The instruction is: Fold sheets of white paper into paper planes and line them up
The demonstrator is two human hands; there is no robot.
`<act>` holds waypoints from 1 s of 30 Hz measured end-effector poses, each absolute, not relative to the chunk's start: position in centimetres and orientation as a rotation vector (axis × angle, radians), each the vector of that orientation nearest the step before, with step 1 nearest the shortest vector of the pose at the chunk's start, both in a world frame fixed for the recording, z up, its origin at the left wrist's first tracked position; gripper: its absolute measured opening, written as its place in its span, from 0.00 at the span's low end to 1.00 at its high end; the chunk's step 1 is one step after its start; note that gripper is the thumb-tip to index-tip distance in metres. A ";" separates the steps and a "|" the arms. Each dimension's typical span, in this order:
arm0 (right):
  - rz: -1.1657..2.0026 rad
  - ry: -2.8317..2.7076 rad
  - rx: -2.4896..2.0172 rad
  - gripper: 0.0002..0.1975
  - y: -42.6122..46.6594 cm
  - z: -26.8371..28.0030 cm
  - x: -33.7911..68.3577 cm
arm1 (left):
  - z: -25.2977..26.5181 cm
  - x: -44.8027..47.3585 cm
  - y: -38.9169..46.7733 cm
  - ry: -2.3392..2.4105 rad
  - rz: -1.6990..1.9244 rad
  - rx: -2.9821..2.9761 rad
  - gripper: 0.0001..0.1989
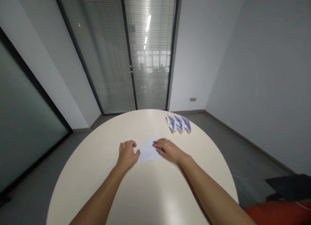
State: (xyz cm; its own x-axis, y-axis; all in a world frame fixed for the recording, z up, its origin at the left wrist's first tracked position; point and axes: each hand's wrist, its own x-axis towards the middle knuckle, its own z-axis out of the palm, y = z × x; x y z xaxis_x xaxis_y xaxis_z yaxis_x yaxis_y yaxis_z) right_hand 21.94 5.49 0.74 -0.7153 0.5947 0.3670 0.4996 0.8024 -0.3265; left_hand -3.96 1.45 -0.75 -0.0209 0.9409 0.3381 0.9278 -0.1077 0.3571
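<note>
A folded sheet of white paper (148, 151), roughly triangular with its peak pointing away from me, lies flat on the round table (136, 192). My left hand (126, 154) rests at the sheet's left corner. Its thumb reaches the paper edge, apart from the loosely bent fingers. On the right side of the sheet lies my right hand (168, 150), fingers stretched out over the paper and pressing on it. The paper under the right fingers is hidden.
Several folded paper pieces (179, 123) stand joined in a zigzag row near the table's far right edge. A dark flat object (290, 186) sits over something red (274, 213) at the lower right, beyond the table. Blinds-covered glass panels (109, 56) stand behind.
</note>
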 end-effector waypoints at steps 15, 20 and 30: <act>0.297 -2.530 -0.830 0.16 5.4 0.8 22.0 | -1.1 -4.3 1.7 2.222 0.644 2.275 0.09; 0.264 -2.556 -0.842 0.18 5.3 0.8 22.0 | 0.0 -3.8 1.4 2.176 0.715 2.258 0.09; 0.223 -2.550 -0.922 0.19 5.2 0.3 21.8 | 0.4 -3.2 0.9 2.022 0.756 2.262 0.09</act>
State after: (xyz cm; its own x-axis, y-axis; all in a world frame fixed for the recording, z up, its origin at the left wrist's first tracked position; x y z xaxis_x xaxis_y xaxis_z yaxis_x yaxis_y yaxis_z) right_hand 21.76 5.24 0.29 -0.6931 0.6409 0.3298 0.5739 0.7675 -0.2856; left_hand -3.19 0.87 0.37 0.0467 0.9391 0.3404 0.9321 -0.1636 0.3233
